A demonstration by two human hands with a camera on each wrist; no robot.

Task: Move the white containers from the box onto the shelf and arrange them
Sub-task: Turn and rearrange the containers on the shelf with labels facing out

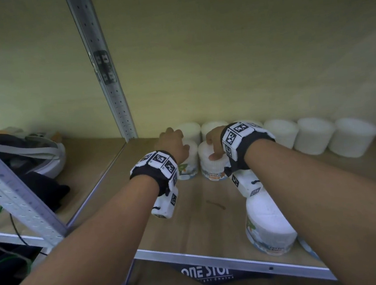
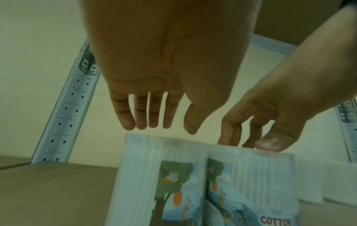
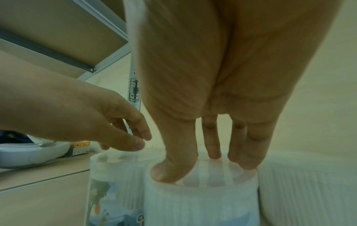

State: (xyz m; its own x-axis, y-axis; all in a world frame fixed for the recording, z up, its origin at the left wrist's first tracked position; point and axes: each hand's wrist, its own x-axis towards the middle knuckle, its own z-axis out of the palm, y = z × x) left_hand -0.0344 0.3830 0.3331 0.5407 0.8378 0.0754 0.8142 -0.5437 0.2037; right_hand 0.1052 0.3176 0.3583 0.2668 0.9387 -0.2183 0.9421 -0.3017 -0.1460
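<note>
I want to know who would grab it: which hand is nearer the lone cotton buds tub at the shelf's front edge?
Right. The right hand is nearer the front tub, touching a second-row tub behind it; the left hand is farther left.

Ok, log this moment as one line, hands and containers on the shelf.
left hand: open above left front container | right hand: fingertips on top of right front container | back row on shelf
</note>
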